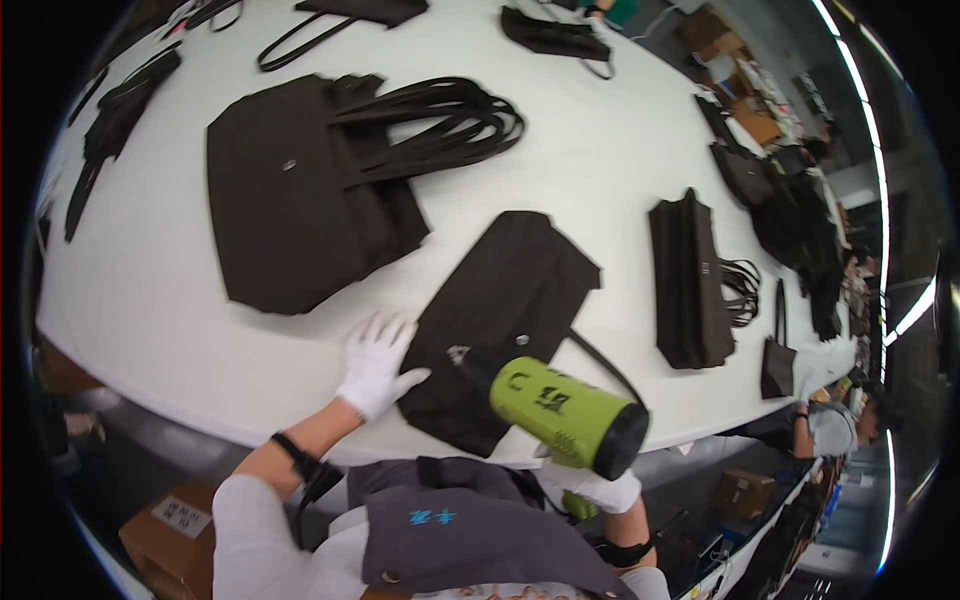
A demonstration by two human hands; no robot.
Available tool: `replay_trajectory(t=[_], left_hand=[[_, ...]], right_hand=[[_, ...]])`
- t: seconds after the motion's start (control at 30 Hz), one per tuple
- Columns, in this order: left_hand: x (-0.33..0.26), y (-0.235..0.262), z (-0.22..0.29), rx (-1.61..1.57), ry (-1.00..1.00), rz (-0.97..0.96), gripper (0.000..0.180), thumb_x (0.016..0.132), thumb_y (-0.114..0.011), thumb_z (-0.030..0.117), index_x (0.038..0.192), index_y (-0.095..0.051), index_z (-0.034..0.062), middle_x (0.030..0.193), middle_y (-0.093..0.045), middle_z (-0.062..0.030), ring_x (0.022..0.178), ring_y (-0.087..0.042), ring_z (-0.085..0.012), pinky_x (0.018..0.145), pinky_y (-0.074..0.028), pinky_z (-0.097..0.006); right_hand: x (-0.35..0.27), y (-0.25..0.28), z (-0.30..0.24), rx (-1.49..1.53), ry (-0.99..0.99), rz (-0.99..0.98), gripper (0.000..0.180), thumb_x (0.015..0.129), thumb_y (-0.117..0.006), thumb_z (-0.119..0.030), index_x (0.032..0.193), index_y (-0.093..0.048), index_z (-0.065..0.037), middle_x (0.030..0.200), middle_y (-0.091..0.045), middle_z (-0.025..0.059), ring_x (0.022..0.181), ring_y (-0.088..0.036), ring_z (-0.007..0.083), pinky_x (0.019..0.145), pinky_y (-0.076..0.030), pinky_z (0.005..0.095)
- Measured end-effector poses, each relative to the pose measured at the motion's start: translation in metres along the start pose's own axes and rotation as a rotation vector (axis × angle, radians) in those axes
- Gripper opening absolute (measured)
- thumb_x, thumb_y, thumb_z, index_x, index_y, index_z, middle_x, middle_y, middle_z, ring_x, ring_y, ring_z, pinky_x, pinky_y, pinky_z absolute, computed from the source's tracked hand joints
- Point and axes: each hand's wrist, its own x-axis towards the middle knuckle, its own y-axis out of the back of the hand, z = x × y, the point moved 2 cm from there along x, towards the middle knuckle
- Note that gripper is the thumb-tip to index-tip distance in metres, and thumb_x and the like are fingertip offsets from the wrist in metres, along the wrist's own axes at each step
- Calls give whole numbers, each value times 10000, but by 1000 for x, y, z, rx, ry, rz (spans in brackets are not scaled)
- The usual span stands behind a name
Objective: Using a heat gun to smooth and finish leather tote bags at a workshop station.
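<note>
A dark brown tote bag (508, 290) lies flat and slanted on the white table in front of me. My left hand (378, 365), in a white glove, rests with fingers spread at the bag's left edge. In my gloved right hand (600, 490) is a green heat gun (560, 412) with a black rear end. Its dark nozzle points left over the lower part of the bag, near a small light mark (458, 355). Part of the handle is hidden by the hand. One strap (612, 375) of the bag curves out behind the heat gun.
A stack of dark bags (300, 200) with bunched handles lies at the far left. Another upright stack (690, 285) stands to the right, and more bags (555, 35) lie farther off. Along the right side a person (830, 425) works at the table. Cardboard boxes (170, 530) sit below.
</note>
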Motion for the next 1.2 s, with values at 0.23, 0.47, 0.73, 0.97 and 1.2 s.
replay_trajectory(t=[0.23,0.47,0.73,0.97,1.2], left_hand=[[42,-20,-5,90,13,138,692,766,-679,412,1324,-468,60,1369,-444,-161,1294,-363,-358,1045,-268,-485],[-2,2,65,1,-634,-212,553,815,-611,454,1203,-555,63,1254,-523,-134,1234,-428,-310,1062,-275,-481],[51,-7,55,41,-450,-85,636,827,-592,518,1256,-532,52,1344,-486,-153,1294,-374,-338,1076,-240,-492],[-16,3,65,-4,-721,-304,649,771,-633,476,1216,-508,21,1264,-499,-152,1240,-417,-316,1053,-298,-448],[-57,-15,63,-109,-643,-210,352,782,-544,200,1098,-561,45,1154,-549,-113,1122,-512,-261,953,-408,-362]], right_hand=[[10,-12,4,89,13,-8,384,748,-709,-48,1117,-607,-13,1019,-655,70,920,-616,144,815,-515,288],[-7,-1,13,143,35,25,362,755,-711,-47,1102,-614,-17,1004,-655,65,896,-606,132,798,-514,289],[3,-5,11,144,18,80,327,752,-703,-24,1067,-618,-11,938,-640,42,815,-595,106,726,-513,268],[-6,-7,3,184,-49,101,329,745,-721,-26,1059,-625,-7,949,-647,46,833,-604,110,741,-518,271],[-22,-4,8,188,-161,-50,426,746,-754,-28,1144,-603,-18,1044,-660,89,936,-619,163,846,-514,313]])
